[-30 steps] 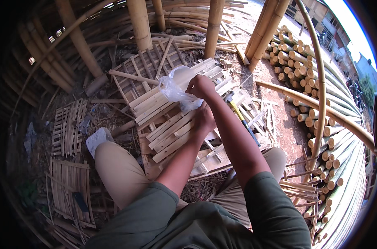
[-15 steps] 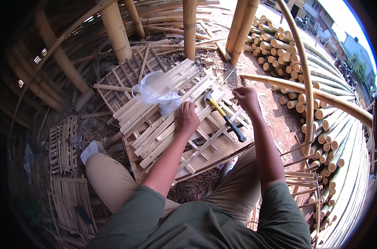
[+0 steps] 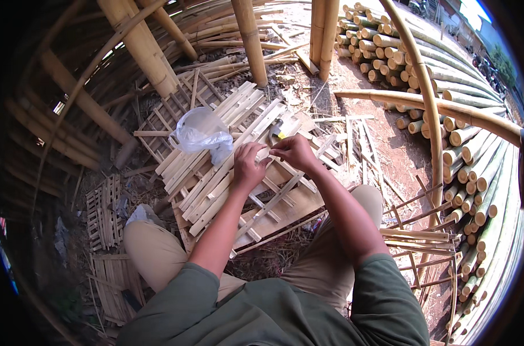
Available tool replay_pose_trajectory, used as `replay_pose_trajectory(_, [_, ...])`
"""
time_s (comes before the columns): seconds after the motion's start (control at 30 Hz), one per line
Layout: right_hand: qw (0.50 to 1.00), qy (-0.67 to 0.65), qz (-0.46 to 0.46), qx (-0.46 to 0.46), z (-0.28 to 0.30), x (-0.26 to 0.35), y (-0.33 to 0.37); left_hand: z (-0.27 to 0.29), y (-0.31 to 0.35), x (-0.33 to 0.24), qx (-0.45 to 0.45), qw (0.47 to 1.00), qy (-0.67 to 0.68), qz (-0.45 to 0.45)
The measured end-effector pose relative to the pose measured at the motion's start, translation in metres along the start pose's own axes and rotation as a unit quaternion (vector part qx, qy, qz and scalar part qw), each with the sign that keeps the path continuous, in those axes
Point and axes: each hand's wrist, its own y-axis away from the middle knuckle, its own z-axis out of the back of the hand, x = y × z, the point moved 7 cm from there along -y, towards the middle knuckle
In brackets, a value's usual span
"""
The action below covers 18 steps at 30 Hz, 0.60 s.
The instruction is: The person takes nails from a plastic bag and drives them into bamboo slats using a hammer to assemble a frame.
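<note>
My left hand (image 3: pixel 249 168) rests over the pale wooden slats (image 3: pixel 213 193), its fingers curled and its thumb toward the other hand. Close by on the right, my right hand (image 3: pixel 296 152) is closed in a pinch, fingertips almost meeting the left hand's. Whatever either hand holds is too small or hidden to make out. Beyond the right hand lies a hammer (image 3: pixel 275 131); its head and a bit of yellow handle show, the rest covered by hand and forearm. A clear plastic bag (image 3: pixel 199 134) lies on the slats left of my hands.
The slats lie in crossing layers on a wooden board (image 3: pixel 285 216) before my knees. Bamboo posts (image 3: pixel 249 43) stand at the far side. To the right, a bent bamboo pole (image 3: pixel 432 115) rises before stacked bamboo poles (image 3: pixel 469 135). Slatted panels (image 3: pixel 103 210) lie at the left.
My right hand has moved left and down from beyond the hammer to meet my left hand, now covering most of the hammer. The view has shifted slightly.
</note>
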Motion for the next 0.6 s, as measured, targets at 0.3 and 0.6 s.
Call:
replay_pose_trajectory(0.3, [0.992, 0.114, 0.042, -0.033, -0.012, 0.012, 0.006, -0.009, 0.013, 0.032, -0.036, 0.991, 0.127, 0.026])
replay_pose_trajectory(0.6, [0.882, 0.453, -0.09, -0.094, 0.017, -0.031, 0.02, -0.014, 0.011, 0.027, -0.009, 0.994, 0.099, 0.044])
